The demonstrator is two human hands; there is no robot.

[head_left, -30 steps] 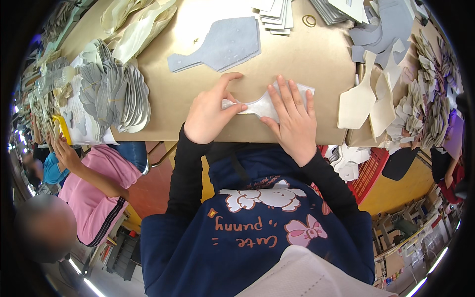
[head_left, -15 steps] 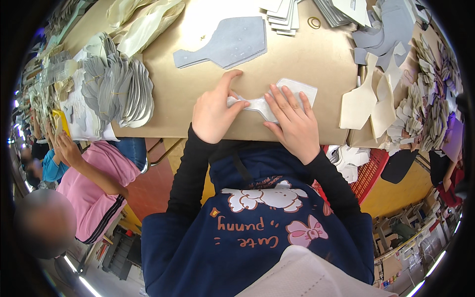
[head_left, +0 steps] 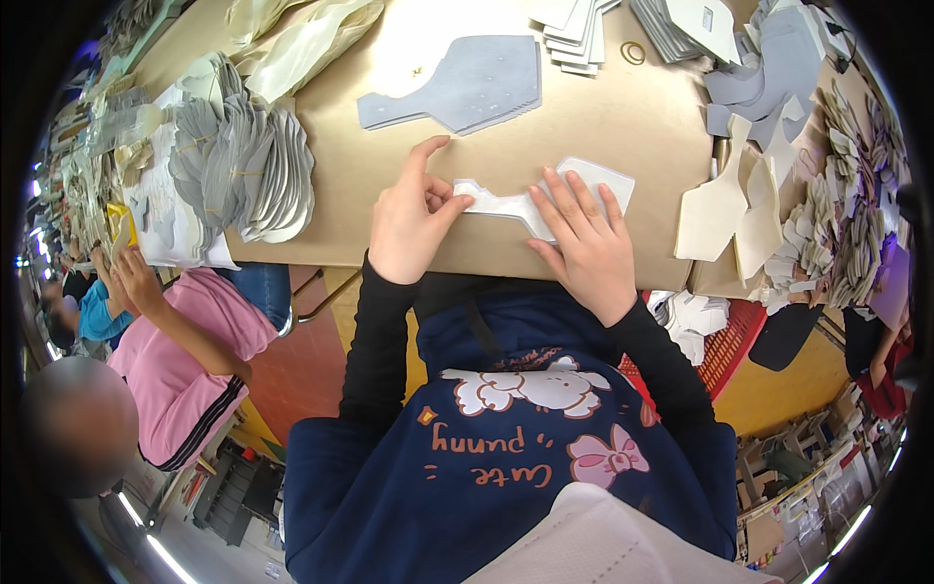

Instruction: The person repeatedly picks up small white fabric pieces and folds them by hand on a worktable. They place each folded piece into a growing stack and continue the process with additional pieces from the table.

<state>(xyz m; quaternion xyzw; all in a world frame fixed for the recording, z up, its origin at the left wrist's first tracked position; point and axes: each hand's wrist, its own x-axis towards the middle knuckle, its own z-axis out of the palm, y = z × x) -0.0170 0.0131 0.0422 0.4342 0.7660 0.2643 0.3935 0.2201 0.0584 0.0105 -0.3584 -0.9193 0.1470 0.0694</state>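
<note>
A pale cut piece with a narrow neck and a wide angular right end lies on the tan table in front of me. My right hand rests flat on the wide end, its fingers stretched out and slightly apart. At the narrow left end, my left hand has its thumb and a curled finger pinched at the tip of the piece, while its index finger points up and away. Just beyond lies a stack of similarly shaped grey pieces.
Bundled grey pieces sit at the left, cream pieces at the right, white stacks at the back. An elastic band lies near these. A red basket stands below the table edge. A person in pink works at the left.
My left hand has slid a little left, its thumb moving off the neck to the narrow tip. My right hand stays flat on the wide end. The whole view has shifted slightly.
</note>
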